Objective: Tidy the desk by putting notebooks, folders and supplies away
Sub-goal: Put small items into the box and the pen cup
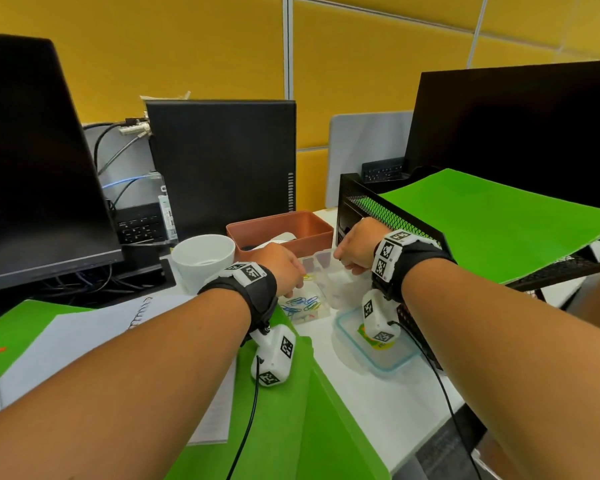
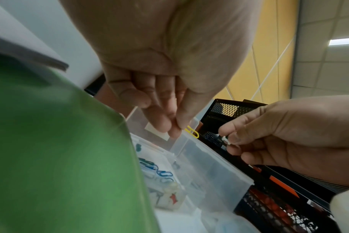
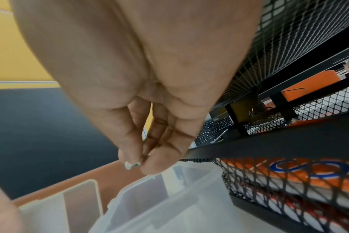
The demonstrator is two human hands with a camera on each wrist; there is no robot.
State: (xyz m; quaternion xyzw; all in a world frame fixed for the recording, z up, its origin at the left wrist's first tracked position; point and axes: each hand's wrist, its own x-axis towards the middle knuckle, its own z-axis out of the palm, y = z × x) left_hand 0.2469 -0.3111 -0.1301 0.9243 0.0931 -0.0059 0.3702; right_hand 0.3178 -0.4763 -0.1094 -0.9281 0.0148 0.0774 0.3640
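Observation:
A clear compartment box point(image 1: 329, 289) stands on the desk between my hands, with coloured paper clips point(image 1: 302, 303) in its near compartment. My left hand point(image 1: 293, 271) hovers over the box and pinches a yellow paper clip point(image 2: 192, 132) at the box rim point(image 2: 213, 170). My right hand point(image 1: 343, 258) is just to the right, above the far compartments. Its thumb and fingers pinch a small white pin point(image 3: 130, 165), which also shows in the left wrist view as a white pin point(image 2: 225, 140). The box point(image 3: 169, 205) lies right under that hand point(image 3: 141, 160).
A black mesh rack point(image 1: 378, 209) with a green folder point(image 1: 499, 220) on top stands at the right. A brown bin point(image 1: 281, 230) and a white cup point(image 1: 205, 258) sit behind the box. A blue-rimmed lid point(image 1: 378, 355) lies in front. Green folders point(image 1: 309, 410) and a spiral notebook point(image 1: 84, 334) lie at the left.

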